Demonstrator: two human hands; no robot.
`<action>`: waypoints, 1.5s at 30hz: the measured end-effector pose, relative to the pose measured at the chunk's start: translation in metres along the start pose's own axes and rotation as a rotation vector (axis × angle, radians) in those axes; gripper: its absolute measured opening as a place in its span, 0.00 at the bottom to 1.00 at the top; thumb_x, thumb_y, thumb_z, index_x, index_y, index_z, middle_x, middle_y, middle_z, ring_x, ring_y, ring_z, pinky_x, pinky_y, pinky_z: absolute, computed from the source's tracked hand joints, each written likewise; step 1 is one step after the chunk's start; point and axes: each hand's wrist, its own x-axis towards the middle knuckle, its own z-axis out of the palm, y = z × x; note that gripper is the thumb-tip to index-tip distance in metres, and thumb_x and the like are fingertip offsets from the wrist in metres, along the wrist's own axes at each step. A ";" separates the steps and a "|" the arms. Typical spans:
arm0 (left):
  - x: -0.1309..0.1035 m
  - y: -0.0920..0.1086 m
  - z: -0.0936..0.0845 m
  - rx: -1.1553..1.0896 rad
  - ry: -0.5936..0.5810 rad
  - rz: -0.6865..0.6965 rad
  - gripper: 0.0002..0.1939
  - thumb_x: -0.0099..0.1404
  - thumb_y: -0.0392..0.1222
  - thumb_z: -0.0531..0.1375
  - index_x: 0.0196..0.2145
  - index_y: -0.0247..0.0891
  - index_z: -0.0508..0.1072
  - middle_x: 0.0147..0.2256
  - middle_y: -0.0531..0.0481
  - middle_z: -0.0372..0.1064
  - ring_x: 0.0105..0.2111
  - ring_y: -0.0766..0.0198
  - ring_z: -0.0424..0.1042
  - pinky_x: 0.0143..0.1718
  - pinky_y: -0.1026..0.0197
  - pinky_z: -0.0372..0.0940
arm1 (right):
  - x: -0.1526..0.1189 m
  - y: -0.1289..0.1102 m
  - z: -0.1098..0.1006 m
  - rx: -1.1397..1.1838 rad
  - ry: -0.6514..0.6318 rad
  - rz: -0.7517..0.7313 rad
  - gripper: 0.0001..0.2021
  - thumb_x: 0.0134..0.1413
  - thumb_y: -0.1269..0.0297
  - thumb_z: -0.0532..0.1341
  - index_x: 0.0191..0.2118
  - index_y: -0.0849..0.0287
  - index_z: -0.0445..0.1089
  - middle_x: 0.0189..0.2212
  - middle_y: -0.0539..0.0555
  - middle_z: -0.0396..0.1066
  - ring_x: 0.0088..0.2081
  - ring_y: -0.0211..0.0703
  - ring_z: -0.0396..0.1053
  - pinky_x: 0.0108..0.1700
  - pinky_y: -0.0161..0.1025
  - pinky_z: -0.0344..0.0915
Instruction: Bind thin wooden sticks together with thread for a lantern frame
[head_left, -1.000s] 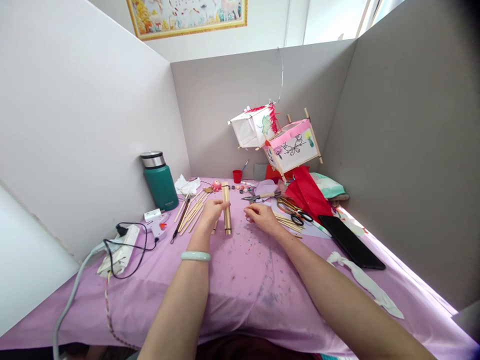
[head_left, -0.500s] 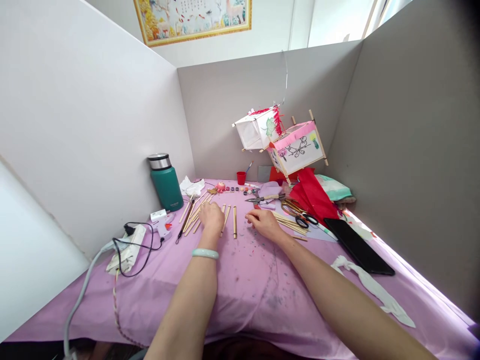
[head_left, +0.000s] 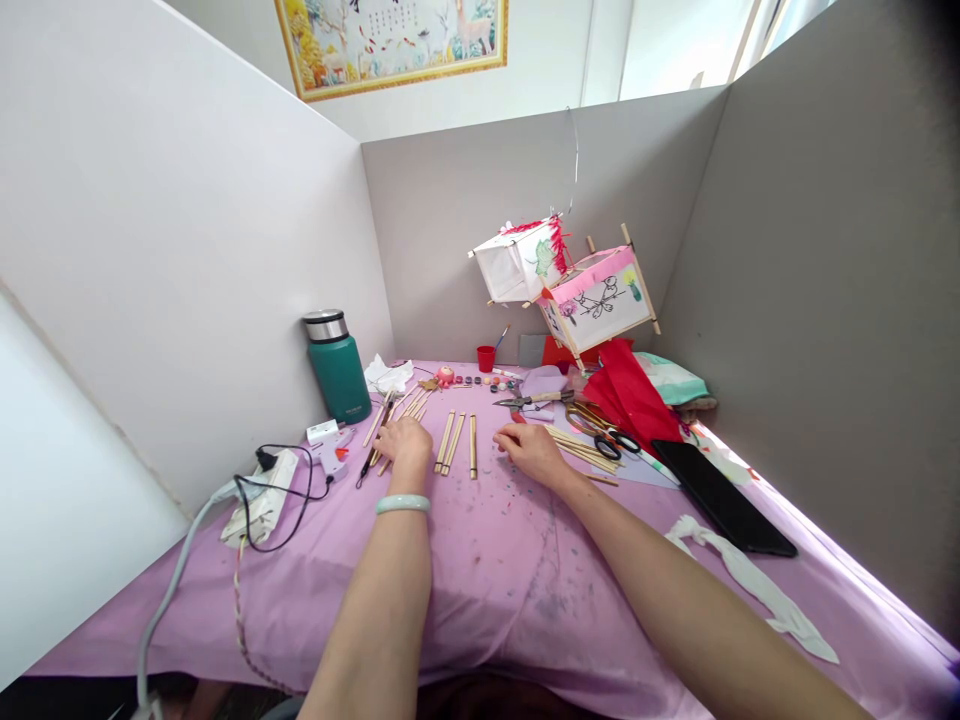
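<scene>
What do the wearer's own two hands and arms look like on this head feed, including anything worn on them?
The left hand is ungloved, with a smooth, rounded, pale green bangle around its wrist. The right hand is ungloved too, with nothing visible on its wrist. No sleeve, cable or clear marking shows on either side; fingernails are too small to make out.

I see the left hand [head_left: 405,440] over loose sticks [head_left: 415,402], banded sticks [head_left: 473,448] between it and the right hand [head_left: 531,450], and a green bottle [head_left: 340,378] near the left edge of the counter [head_left: 495,590].
</scene>
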 end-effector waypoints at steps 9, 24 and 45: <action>-0.002 0.004 0.001 0.012 -0.071 0.088 0.18 0.54 0.33 0.56 0.43 0.32 0.76 0.45 0.29 0.72 0.48 0.42 0.70 0.44 0.47 0.62 | -0.004 -0.014 0.006 -0.169 -0.023 -0.051 0.13 0.60 0.59 0.55 0.34 0.56 0.76 0.32 0.51 0.76 0.33 0.39 0.70 0.35 0.34 0.56; -0.027 0.018 -0.015 -0.181 0.076 0.356 0.16 0.63 0.38 0.51 0.44 0.31 0.73 0.40 0.30 0.73 0.44 0.45 0.72 0.44 0.51 0.62 | -0.006 -0.049 0.026 -0.409 -0.172 0.237 0.15 0.50 0.69 0.56 0.44 0.66 0.70 0.39 0.67 0.74 0.41 0.55 0.73 0.37 0.41 0.62; -0.038 0.037 -0.001 -1.331 -0.602 0.466 0.08 0.52 0.38 0.63 0.29 0.34 0.68 0.26 0.50 0.72 0.29 0.64 0.73 0.37 0.57 0.68 | -0.001 -0.011 0.017 0.029 -0.030 0.101 0.04 0.48 0.72 0.56 0.30 0.59 0.68 0.25 0.50 0.71 0.27 0.36 0.65 0.31 0.32 0.55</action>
